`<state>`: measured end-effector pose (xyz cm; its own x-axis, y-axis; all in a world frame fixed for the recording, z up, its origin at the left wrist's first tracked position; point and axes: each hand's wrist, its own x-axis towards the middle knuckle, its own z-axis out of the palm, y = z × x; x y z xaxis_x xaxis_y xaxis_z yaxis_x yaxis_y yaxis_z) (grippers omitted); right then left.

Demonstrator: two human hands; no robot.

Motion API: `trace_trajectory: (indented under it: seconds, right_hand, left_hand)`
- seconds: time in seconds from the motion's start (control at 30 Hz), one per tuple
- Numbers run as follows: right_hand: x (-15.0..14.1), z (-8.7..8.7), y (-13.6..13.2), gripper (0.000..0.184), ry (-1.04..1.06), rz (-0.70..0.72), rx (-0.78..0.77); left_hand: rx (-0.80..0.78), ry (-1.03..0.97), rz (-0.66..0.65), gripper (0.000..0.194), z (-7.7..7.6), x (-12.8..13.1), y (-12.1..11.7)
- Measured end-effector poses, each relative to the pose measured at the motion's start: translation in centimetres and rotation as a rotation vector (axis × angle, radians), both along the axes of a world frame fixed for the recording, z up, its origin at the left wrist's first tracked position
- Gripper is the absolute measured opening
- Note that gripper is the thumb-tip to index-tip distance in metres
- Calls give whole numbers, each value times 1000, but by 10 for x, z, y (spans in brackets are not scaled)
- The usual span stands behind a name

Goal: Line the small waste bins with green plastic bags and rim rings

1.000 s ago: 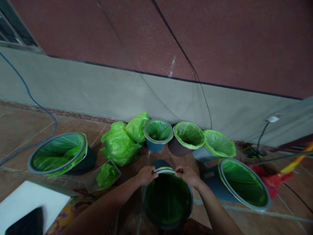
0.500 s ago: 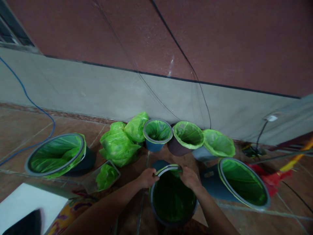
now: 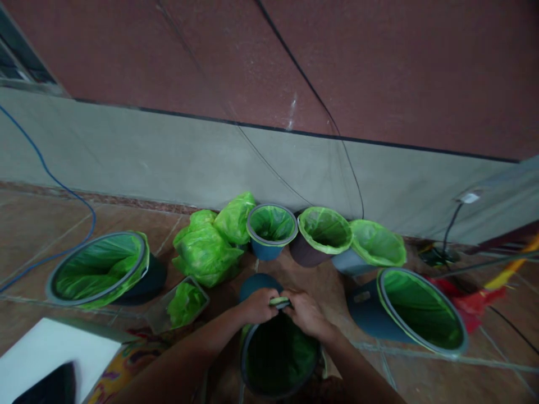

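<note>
A dark blue bin [image 3: 260, 285] with a green liner inside stands tilted toward me, its mouth facing up at me. Both hands meet at the far side of its grey rim [image 3: 279, 303]. My left hand [image 3: 260, 306] is closed on the rim from the left, with a pale green edge of the liner at the fingers. My right hand [image 3: 306, 312] grips the same rim just to the right. The bin's interior is dark, and my fingertips are partly hidden.
Along the wall stand a small blue bin [image 3: 263, 251], a brown bin [image 3: 309, 257] and a light grey bin [image 3: 350, 266], all green-lined. Bulging green bags [image 3: 206, 252] lie left of them. Larger bins [image 3: 158, 278] [image 3: 370, 314] flank me. A clear tub [image 3: 162, 314] and a white box [image 3: 54, 353] sit at left.
My right hand has slid left along the rim, close to my left hand. The bin has shifted slightly left and tipped further toward me.
</note>
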<state>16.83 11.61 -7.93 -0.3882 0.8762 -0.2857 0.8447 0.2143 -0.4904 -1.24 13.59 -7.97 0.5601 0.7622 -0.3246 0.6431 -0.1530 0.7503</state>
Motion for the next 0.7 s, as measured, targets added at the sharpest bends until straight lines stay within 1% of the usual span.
trace_trajectory:
  seconds: [0.1,0.3,0.5,0.6,0.7]
  right_hand:
    - [4,-3,2,12,-1,-53,-16]
    - [14,-2,7,14,-15,-159,-62]
    - [27,-2,16,13,-66,-235,-125]
    - [28,-4,15,16,-40,-224,-162]
    - [24,-4,12,24,92,-148,-192]
  left_hand:
    - [0,54,18,14,4,-2,4]
    - [-44,201,47,24,8,-10,8]
    - [-52,198,6,21,6,-19,12]
    - [-39,190,9,20,5,-19,13]
    - [-60,162,5,20,4,-15,12]
